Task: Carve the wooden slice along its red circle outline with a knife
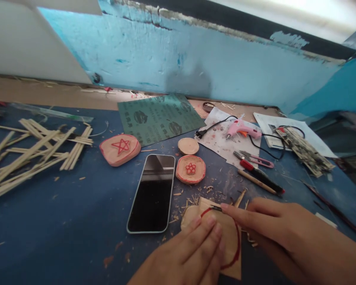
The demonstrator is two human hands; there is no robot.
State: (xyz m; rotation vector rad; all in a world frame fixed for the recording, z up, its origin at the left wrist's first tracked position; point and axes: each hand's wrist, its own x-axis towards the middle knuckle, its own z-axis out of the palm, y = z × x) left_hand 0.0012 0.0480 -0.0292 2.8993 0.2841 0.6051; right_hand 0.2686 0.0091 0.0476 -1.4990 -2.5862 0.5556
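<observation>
A flat wooden board (pixel 230 233) with a thick red curved line lies on the blue table at the lower middle. My left hand (pixel 192 253) rests over its left side, fingers close together and pressing it down; the thumb is hidden. At the top of the red line, my right hand (pixel 269 221) has its index finger along the dark metal tip of a carving blade (pixel 216 207). That hand is closed round the tool, whose handle is mostly hidden. A pale round wood slice (pixel 190 217) lies partly under the board's left edge, among wood shavings (pixel 192 200).
A phone (pixel 152 194) lies left of the board. Behind are wood slices with a red star (pixel 120 149) and flower (pixel 190 169), plus green sandpaper (pixel 160 118). A pink glue gun (pixel 240 128), box cutter (pixel 256 159) and marker (pixel 261 176) lie right; wooden sticks (pixel 38 146) left.
</observation>
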